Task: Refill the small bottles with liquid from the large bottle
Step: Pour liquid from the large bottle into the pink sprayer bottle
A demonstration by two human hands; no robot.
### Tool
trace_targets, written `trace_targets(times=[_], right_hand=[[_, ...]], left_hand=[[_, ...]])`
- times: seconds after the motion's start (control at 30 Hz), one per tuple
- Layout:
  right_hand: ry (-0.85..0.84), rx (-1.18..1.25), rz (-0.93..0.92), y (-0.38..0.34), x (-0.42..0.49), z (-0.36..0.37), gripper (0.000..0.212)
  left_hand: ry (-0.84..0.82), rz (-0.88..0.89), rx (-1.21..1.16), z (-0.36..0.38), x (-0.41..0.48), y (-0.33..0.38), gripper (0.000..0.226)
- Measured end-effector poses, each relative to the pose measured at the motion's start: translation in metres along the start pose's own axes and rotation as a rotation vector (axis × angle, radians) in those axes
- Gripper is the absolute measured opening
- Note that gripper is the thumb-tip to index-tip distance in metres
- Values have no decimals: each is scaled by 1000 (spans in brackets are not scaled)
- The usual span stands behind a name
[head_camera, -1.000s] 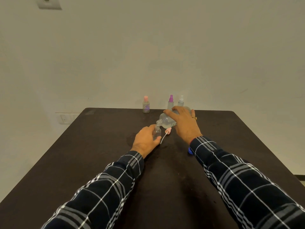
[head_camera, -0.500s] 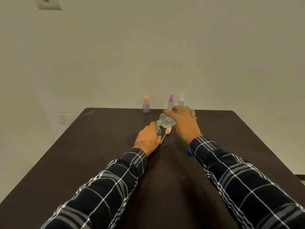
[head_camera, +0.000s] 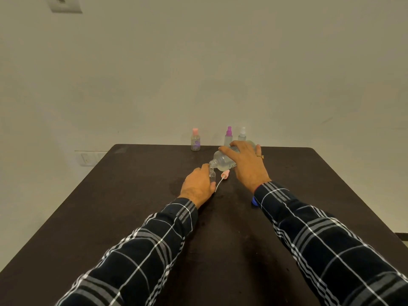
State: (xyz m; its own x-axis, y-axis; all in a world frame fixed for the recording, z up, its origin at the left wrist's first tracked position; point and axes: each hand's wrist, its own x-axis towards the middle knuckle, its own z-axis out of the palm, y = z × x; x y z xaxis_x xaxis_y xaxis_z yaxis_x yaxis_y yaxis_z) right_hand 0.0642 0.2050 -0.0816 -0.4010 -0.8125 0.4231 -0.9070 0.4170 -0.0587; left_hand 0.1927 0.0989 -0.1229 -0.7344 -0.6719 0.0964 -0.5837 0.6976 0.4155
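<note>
My right hand (head_camera: 247, 164) grips the large clear bottle (head_camera: 223, 161), tipped on its side with its open neck pointing left and down. The neck meets the mouth of a small clear bottle (head_camera: 212, 176), which my left hand (head_camera: 197, 186) holds upright on the dark table (head_camera: 132, 195). A pink spray cap with a white dip tube (head_camera: 223, 176) lies on the table just right of the small bottle. At the table's far edge stand three small bottles: a pink-capped one (head_camera: 195, 140), a purple spray one (head_camera: 228, 136) and a white spray one (head_camera: 242, 135).
A blue cap (head_camera: 254, 201) lies on the table, partly hidden under my right sleeve. A damp patch (head_camera: 174, 186) marks the tabletop left of my left hand. A plain wall rises right behind the table, with a socket plate (head_camera: 88, 159) low on the left.
My left hand has shifted slightly forward and up with the small bottle, bringing its mouth closer under the large bottle's neck. My right hand keeps the large bottle tipped.
</note>
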Motion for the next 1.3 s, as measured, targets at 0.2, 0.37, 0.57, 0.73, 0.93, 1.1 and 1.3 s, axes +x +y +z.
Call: trace_targets(times=[0.2,0.37,0.57,0.73,0.93,1.1,1.3], right_hand=[[2,-9,-7,2,1,1,74],[6,-14,-8,2,1,1,73],[10,-12,-21,3,1,-1,74],[14,-5,-17,3,2,1,74],[14,-17,-31,3,3,2,72],[8,-9,-24,4,3,3,74],[2,-13,-19,4,3,2,72]], left_hand=[[7,14,3,-1,0,0,59],[3,17,6,-2,0,0,57],[8,22,9,-2,0,1,54],[7,22,6,-2,0,1,53],[13,24,1,-2,1,0,52],[12,25,0,-2,1,0,51],[13,31,4,-2,1,-1,51]])
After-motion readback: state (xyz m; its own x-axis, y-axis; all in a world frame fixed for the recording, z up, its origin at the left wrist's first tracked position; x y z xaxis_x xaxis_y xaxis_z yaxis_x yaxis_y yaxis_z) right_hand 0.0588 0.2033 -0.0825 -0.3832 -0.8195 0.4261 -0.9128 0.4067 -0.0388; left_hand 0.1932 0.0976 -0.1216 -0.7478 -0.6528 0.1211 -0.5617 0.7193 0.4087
